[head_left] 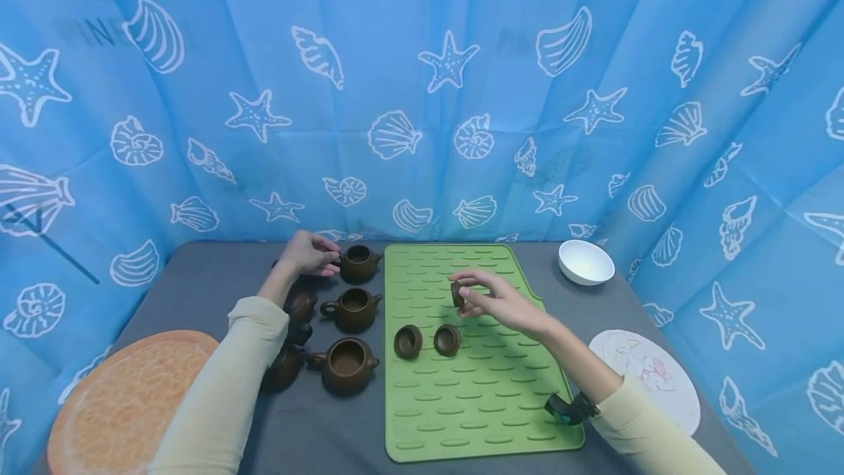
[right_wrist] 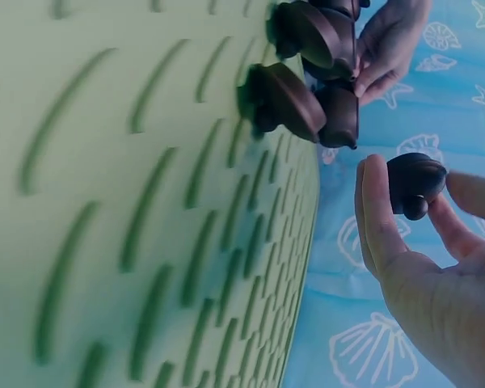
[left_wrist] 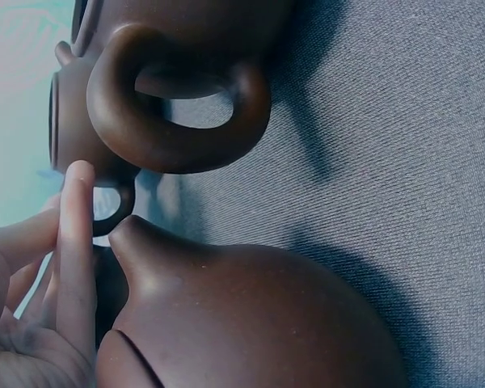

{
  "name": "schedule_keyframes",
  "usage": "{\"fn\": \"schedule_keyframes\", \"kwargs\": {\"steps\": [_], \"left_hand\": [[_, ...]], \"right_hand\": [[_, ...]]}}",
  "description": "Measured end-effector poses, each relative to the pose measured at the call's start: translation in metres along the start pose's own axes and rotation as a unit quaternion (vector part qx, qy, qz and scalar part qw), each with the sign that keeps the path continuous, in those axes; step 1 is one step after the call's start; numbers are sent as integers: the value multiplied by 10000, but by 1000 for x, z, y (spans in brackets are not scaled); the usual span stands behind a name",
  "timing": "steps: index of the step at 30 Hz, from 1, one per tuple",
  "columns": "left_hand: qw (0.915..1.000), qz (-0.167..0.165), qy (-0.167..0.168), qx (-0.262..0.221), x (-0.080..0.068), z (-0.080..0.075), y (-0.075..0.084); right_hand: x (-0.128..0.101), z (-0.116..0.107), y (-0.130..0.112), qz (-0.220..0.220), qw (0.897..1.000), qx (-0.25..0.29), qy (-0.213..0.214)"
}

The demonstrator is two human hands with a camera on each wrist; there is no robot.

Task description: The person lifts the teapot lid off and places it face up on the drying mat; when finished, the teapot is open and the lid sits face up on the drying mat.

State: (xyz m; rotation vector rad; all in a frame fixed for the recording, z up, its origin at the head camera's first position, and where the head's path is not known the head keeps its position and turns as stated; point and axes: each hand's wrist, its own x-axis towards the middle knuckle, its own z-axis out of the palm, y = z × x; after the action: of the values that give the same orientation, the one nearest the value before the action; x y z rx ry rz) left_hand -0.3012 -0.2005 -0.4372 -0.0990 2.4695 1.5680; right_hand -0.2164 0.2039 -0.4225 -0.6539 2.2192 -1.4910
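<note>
My right hand (head_left: 497,303) pinches a small brown teapot lid (right_wrist: 412,179) between thumb and fingers, raised over the green mat (head_left: 455,409). On the mat, two more lids (head_left: 408,342) lie with their hollow sides up. At the far left my left hand (head_left: 310,253) pinches the handle of a lidless brown teapot (head_left: 359,264), partly hidden by the fingers. Two more lidless teapots stand in that column, the middle one (head_left: 354,309) and the larger near one (head_left: 346,365). A rounded brown teapot (left_wrist: 259,315) is close below my left hand in the left wrist view.
Other brown teapots (head_left: 285,369) stand left of the lidless column, partly hidden by my left sleeve. A tan round mat (head_left: 138,402) lies at the near left. On the right are a white bowl (head_left: 586,262) and a white round mat (head_left: 649,372). A blue curtain (head_left: 409,94) hangs behind.
</note>
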Motion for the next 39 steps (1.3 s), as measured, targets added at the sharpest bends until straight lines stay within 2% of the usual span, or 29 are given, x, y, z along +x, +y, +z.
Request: {"fn": "schedule_keyframes", "kwargs": {"steps": [4,10,19,25,30,39], "left_hand": [[10000,35,-6,18,1,1,-1],[10000,-16,0,72,0,-1,0],[9999,-14,-2,115,0,0,0],[9999,-13,-10,107,3,0,0],[9999,-12,-4,138,3,0,0],[9999,-46,9,164,3,0,-2]], "right_hand": [[-13,-2,11,-67,9999,-5,-90],[-30,-3,25,-207,9994,-291,36],[-50,-4,42,-207,9994,29,-276],[-54,-2,48,10,9991,103,-405],[-54,1,50,45,9994,-28,-331],[-54,7,46,23,9982,-584,-132]]}}
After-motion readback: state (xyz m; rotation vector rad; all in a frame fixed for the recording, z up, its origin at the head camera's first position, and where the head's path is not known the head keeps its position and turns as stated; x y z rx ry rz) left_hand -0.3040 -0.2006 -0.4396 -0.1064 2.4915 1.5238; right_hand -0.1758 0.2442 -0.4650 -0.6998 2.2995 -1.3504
